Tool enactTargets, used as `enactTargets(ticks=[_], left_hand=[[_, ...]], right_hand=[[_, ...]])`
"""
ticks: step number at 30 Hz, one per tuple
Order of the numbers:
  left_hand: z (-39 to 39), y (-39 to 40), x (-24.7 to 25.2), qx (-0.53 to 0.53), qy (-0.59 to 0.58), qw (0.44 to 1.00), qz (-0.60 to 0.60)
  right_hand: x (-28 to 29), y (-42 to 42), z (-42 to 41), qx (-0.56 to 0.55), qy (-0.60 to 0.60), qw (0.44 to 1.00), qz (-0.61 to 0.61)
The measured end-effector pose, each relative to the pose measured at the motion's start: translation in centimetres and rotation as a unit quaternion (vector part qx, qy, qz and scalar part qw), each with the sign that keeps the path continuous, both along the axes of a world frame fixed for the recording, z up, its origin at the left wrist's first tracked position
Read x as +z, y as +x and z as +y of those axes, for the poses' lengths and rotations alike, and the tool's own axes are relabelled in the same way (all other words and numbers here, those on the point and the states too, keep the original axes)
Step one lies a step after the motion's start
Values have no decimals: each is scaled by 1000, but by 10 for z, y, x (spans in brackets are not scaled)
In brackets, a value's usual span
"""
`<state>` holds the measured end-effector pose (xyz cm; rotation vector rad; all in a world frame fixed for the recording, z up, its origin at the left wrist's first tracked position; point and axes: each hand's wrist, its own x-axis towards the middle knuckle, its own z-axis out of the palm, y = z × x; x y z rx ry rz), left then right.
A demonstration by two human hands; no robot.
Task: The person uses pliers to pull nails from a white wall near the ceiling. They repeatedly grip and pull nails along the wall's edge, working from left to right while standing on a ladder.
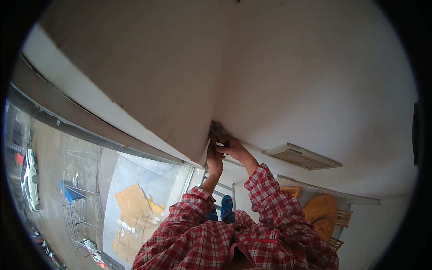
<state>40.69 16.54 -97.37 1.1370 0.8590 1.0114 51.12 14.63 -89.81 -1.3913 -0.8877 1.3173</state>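
Both my hands are raised to an inside corner of the white wall [287,84], close to a dark, rough-edged patch [216,129] that may be a hole. My left hand [214,158] is upright just below the patch, its fingers bent toward the corner. From the right, my right hand [236,150] reaches in with curled fingers that meet or nearly meet those of the left. Something small and dark shows between the fingertips; it is too shadowed to name. Red plaid sleeves cover both forearms.
Below me are a metal ladder [221,185] and my blue shoe [227,202]. A framed rectangular panel [303,157] sits on the wall at right. Lower down stand a wooden table [320,209] and chairs. Flattened cardboard [133,202], a wire rack [81,216] and a white car [31,182] are at left.
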Motion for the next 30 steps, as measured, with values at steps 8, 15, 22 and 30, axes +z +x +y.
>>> enactTargets(ticks=[8, 15, 22, 30], left_hand=[[6, 2, -18, -3, 241, 968, 70], [-3, -1, -13, -30, 172, 973, 150], [-12, 13, 7, 92, 236, 940, 230], [-12, -1, -6, 28, 139, 945, 296]], right_hand=[[-13, -4, 1, -41, 48, 996, -64], [-4, -7, 1, -54, 51, 997, -17], [-15, -7, 9, -47, -14, 993, -110], [-38, -17, 16, -81, 25, 995, -42]])
